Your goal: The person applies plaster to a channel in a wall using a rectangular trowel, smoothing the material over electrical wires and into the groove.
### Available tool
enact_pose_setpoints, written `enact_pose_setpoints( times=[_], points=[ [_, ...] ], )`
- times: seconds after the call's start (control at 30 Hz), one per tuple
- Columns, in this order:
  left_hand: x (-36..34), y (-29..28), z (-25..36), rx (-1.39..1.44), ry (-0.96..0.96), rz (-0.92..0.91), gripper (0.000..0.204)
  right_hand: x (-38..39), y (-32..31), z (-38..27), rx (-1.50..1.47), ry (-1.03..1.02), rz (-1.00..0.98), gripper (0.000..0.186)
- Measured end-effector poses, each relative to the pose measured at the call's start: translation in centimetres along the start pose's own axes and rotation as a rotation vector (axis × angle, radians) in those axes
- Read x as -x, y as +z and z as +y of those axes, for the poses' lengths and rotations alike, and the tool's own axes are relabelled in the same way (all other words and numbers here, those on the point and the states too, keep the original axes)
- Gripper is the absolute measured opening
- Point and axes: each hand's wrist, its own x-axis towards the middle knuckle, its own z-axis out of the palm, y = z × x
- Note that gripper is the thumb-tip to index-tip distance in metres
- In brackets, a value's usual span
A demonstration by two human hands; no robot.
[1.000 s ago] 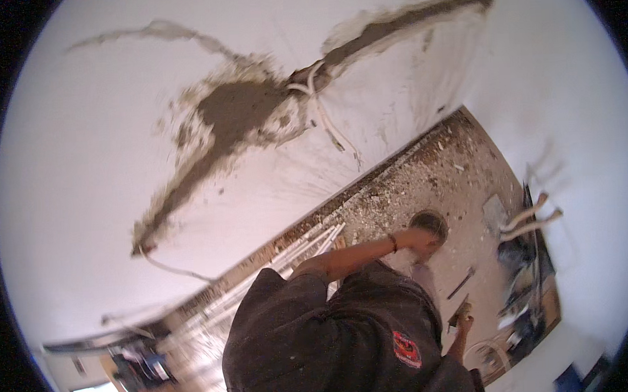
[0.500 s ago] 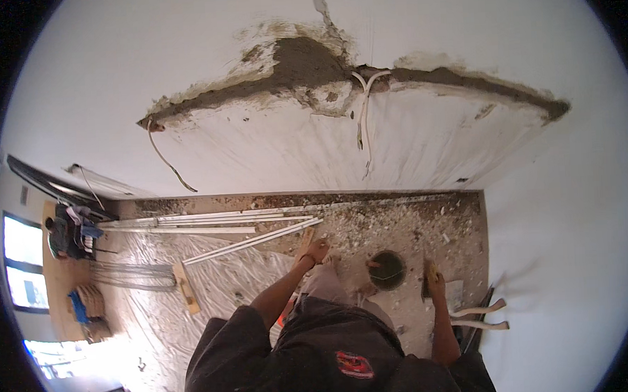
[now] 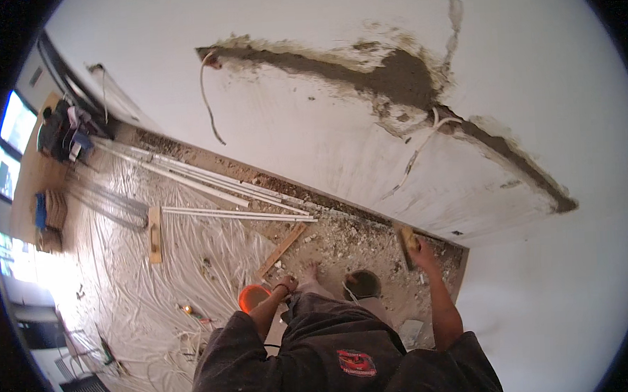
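My right hand [image 3: 423, 253] is closed round the yellowish handle of a plastering trowel [image 3: 405, 248], its dark flat blade held near the foot of the wall. Beside my left knee, my left hand [image 3: 286, 284] has its fingers curled; anything in them is too small to make out. An orange bucket [image 3: 252, 297] stands just left of that hand. A dark bucket [image 3: 363, 284] of murky contents sits between my arms. Across the white wall [image 3: 311, 126] runs a channel filled with grey-brown mortar [image 3: 400, 76], with pale cables [image 3: 424, 142] hanging from it.
Long white strips [image 3: 194, 177] lie along the wall's foot, near a wooden strip [image 3: 281, 252] and rubble [image 3: 337, 244]. Plastic sheeting [image 3: 190, 257] covers the floor at left, with a wooden float [image 3: 154, 234] on it. At the far left a person [image 3: 53, 130] sits.
My view has swung so the wall now slants. The trowel has moved up and left in view toward the wall's foot. My left hand has drawn back toward the orange bucket.
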Motion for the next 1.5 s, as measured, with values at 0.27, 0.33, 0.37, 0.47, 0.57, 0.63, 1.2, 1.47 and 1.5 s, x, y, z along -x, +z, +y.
enact_pose_setpoints(
  times=[0.27,0.33,0.37,0.47,0.57,0.63,1.2,1.47,1.5],
  points=[
    [5.6,0.2,2.2,0.546,-0.149,0.271,0.05,7.4,7.1,16.9,0.408,0.315,-0.363,0.071],
    [3.9,3.4,3.4,0.553,-0.065,0.344,0.054,6.6,5.3,24.1,0.359,0.278,-0.286,0.07],
    [3.1,4.7,2.8,0.541,-0.035,0.391,0.056,6.0,5.7,26.7,0.318,0.253,-0.261,0.069],
    [7.5,11.8,2.9,0.621,-0.138,0.122,0.075,8.1,7.2,31.2,0.226,0.262,-0.267,0.062],
    [13.3,21.7,6.6,0.514,-0.06,0.014,0.08,11.4,4.9,35.0,0.262,0.283,-0.107,0.057],
    [21.3,20.7,-2.5,0.46,-0.154,0.243,0.077,12.3,11.7,22.8,0.2,0.277,-0.399,0.052],
    [37.7,38.1,-6.0,0.722,-0.34,0.238,0.043,10.1,23.4,23.4,0.474,0.173,-0.491,0.049],
    [35.9,43.6,-4.6,0.653,-0.373,-0.004,0.055,9.1,30.9,23.9,0.466,0.113,-0.417,0.047],
    [35.8,44.8,-4.8,0.588,-0.401,-0.011,0.058,8.5,31.6,24.7,0.481,0.136,-0.415,0.048]
  ],
)
